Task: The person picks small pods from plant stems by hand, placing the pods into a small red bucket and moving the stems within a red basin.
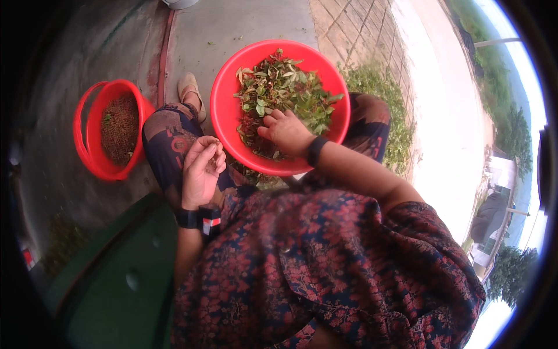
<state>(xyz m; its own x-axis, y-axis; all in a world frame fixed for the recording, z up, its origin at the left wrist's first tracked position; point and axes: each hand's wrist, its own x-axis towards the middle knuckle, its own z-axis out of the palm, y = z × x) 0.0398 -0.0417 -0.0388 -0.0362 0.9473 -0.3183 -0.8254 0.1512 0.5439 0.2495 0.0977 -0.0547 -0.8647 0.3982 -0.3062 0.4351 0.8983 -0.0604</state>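
A round red plastic basin [224, 144] sits in front of me, holding leafy green cuttings [301, 89] with small dark red berries. My right hand [273, 124] reaches into it from the right, fingers spread and touching the leaves and berry sprigs; its fingertips are partly among them. Left of the basin, my left hand [204, 168] is raised above my thigh, palm up, with fingers curled and thumb tip against them. A small brownish plant bit [216, 142] shows at its fingertips. Further left, a red plastic bucket [93, 131] contains many small reddish-brown berries [120, 131] and a green leaf.
More leafy cuttings [383, 100] lie on the ground beyond my right knee, beside tiled paving [357, 26]. A dark green surface [126, 279] is at lower left. The rim of a pale container [181, 3] shows at the top. Some leaves lie under the basin's near edge.
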